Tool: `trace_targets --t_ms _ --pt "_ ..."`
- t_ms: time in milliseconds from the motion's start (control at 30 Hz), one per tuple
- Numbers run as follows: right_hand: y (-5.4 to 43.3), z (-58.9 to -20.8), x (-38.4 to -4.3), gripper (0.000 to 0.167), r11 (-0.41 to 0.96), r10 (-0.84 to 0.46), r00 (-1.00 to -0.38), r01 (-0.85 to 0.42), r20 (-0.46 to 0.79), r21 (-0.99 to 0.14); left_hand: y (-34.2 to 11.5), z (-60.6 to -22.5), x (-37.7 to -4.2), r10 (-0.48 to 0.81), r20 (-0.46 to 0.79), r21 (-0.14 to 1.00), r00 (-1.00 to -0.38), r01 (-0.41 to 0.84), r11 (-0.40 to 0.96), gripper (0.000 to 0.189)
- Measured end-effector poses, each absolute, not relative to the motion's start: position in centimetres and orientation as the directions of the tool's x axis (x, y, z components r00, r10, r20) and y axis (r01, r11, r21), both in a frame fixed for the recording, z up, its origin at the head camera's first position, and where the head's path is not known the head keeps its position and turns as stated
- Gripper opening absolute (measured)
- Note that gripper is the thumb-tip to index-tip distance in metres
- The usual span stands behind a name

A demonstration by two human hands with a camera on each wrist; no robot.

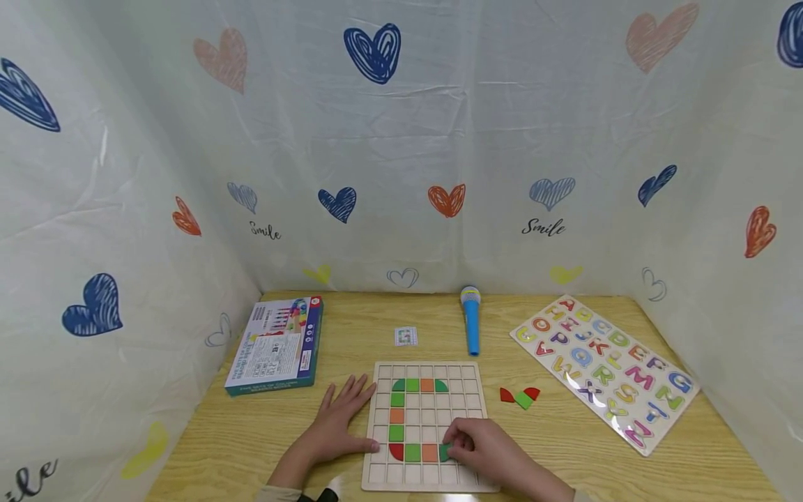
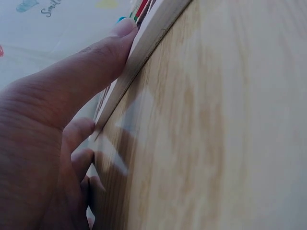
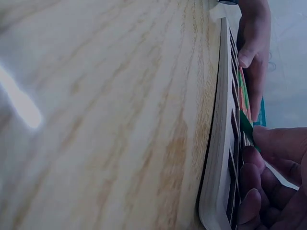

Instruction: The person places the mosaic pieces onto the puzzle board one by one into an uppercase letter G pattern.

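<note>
A wooden grid board (image 1: 380,481) lies on the table with green, orange and red tiles set in its cells in a C-like outline. My right hand (image 1: 486,447) is over the lower right of the board. Its thumb and fingers pinch a dark green quarter-circle tile (image 1: 444,452), just right of an orange square tile (image 1: 429,453) in the bottom row. In the right wrist view the green tile (image 3: 246,127) tilts against the grid. My left hand (image 1: 335,429) lies spread beside the board, its thumb resting on the left edge.
Right of the board lie two red quarter-circle tiles (image 1: 507,395) and a green square tile (image 1: 523,400). An alphabet puzzle board (image 1: 608,373) is farther right. Behind are a blue toy microphone (image 1: 472,328) and a small pattern card (image 1: 406,336). A box (image 1: 274,345) lies at left.
</note>
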State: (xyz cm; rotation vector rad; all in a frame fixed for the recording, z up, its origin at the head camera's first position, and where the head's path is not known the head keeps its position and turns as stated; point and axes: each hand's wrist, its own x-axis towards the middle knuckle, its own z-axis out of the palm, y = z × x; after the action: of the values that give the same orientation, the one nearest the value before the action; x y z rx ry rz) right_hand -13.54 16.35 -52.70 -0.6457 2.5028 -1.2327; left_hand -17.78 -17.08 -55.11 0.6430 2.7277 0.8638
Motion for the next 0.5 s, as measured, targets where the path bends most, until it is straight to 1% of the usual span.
trace_targets --t_ms 167,500 --pt "16.33 -52.76 -13.76 0.006 0.549 -0.520 -0.852 -0.278 -0.062 -0.788 -17.12 -55.13 -17.79 0.465 -0.063 0.589 -0.883 0.343 0.732 0.107" --pt "16.02 -52.93 -13.84 0.007 0.600 -0.523 -0.852 -0.334 -0.040 -0.727 -17.15 -55.15 -17.81 0.464 -0.067 0.589 -0.883 0.340 0.733 0.107"
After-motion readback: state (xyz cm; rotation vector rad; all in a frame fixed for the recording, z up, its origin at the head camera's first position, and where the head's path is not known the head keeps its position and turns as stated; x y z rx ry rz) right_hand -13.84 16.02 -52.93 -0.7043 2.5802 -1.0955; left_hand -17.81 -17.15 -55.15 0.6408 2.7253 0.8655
